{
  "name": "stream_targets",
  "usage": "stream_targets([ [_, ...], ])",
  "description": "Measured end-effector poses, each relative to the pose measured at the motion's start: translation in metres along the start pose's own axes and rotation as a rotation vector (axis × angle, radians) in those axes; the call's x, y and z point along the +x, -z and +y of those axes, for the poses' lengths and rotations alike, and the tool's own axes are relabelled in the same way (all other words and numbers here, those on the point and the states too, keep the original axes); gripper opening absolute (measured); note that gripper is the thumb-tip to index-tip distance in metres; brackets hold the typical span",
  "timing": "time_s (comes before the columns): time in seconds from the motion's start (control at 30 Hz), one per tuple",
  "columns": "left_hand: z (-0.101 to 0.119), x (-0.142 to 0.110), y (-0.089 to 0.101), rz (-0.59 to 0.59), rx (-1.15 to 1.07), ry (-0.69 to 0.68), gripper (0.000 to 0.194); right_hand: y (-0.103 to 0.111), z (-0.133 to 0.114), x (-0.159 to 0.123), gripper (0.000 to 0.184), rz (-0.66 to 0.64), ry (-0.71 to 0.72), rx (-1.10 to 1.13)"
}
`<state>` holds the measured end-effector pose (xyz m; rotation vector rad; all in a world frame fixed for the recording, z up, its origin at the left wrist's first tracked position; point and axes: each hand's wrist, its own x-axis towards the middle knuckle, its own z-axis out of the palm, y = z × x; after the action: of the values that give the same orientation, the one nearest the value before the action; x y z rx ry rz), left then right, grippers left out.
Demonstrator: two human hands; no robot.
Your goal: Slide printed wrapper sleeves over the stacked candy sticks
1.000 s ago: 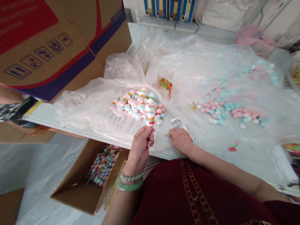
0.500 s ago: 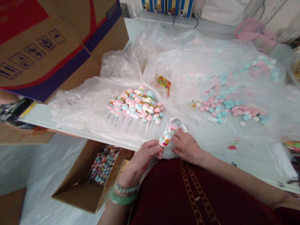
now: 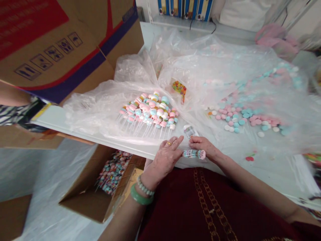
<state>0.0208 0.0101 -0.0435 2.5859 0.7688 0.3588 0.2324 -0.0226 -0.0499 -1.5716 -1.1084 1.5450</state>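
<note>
1. Your left hand [image 3: 164, 161] was open, its fingers apparently touching one end of the wrapped candy stick [image 3: 193, 154]; your right hand [image 3: 203, 146] pinched the pink end;
2. the stick lay over the plastic sheet [image 3: 95, 113] near the table edge [image 3: 100, 141]; a loose pinch could have let it roll off.

The only view rides on the person's head and looks forward and down, so the dark red top [image 3: 200, 204] fills the bottom edge, while the left hand [image 3: 164, 160] and right hand [image 3: 203, 145] sit close in, low in the middle. The white tabletop [image 3: 276, 170] runs away ahead to a shelf of binders [image 3: 180, 8] at the top. The wide lens bends the edges, and the far right corner is perhaps too blurred to read well.
</note>
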Motion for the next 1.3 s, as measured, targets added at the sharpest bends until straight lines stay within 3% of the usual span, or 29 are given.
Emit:
stream_targets([
  [0.1, -0.007, 0.012, -0.001, 0.042, -0.049, 0.031, 0.018, 0.001, -0.003, -0.002, 0.02, 0.034, -0.078, 0.179],
  [0.33, -0.009, 0.028, 0.022, 0.369, -0.517, 0.398, 0.03, 0.001, 0.001, -0.002, 0.019, 0.138, -0.031, 0.019],
  [0.4, -0.011, 0.029, 0.029, 0.422, -0.637, 0.466, 0.029, -0.001, 0.002, -0.007, 0.02, 0.246, 0.055, -0.015],
  [0.5, -0.013, 0.029, 0.037, 0.448, -0.744, 0.515, 0.027, -0.003, 0.001, -0.019, 0.022, 0.313, 0.332, -0.192],
  [0.57, -0.012, 0.029, 0.041, 0.429, -0.796, 0.531, 0.027, -0.003, 0.0, -0.026, 0.029, 0.22, 0.485, -0.382],
  [0.63, -0.011, 0.026, 0.044, 0.396, -0.812, 0.546, 0.028, -0.004, 0.001, -0.029, 0.031, 0.046, 0.553, -0.606],
  [0.7, -0.01, 0.022, 0.045, 0.347, -0.789, 0.561, 0.029, -0.003, 0.002, -0.029, 0.022, -0.118, 0.562, -0.819],
  [0.8, -0.011, 0.012, 0.041, 0.237, -0.79, 0.588, 0.03, -0.001, 0.007, -0.024, 0.011, -0.254, 0.535, -0.959],
  [0.87, -0.012, 0.005, 0.038, 0.192, -0.834, 0.605, 0.029, 0.0, 0.008, -0.021, 0.011, -0.294, 0.512, -0.95],
  [0.93, -0.014, -0.001, 0.036, 0.194, -0.888, 0.627, 0.029, 0.0, 0.005, -0.022, 0.014, -0.232, 0.503, -0.882],
  [1.03, -0.019, -0.004, 0.037, 0.283, -0.994, 0.684, 0.026, -0.003, -0.009, -0.034, 0.015, -0.069, 0.549, -0.627],
  [1.07, -0.021, -0.003, 0.039, 0.336, -1.033, 0.7, 0.024, -0.005, -0.015, -0.039, 0.015, -0.094, 0.547, -0.508],
  [1.1, -0.023, -0.002, 0.041, 0.391, -1.07, 0.709, 0.022, -0.008, -0.022, -0.045, 0.016, -0.196, 0.521, -0.385],
  [1.2, -0.028, 0.007, 0.047, 0.53, -1.168, 0.694, 0.019, -0.021, -0.035, -0.052, 0.021, -0.66, 0.397, -0.147],
  [1.27, -0.029, 0.014, 0.05, 0.586, -1.214, 0.675, 0.02, -0.034, -0.033, -0.047, 0.023, -0.737, 0.451, -0.204],
  [1.3, -0.028, 0.017, 0.051, 0.602, -1.23, 0.671, 0.022, -0.04, -0.029, -0.042, 0.024, -0.669, 0.515, -0.301],
])
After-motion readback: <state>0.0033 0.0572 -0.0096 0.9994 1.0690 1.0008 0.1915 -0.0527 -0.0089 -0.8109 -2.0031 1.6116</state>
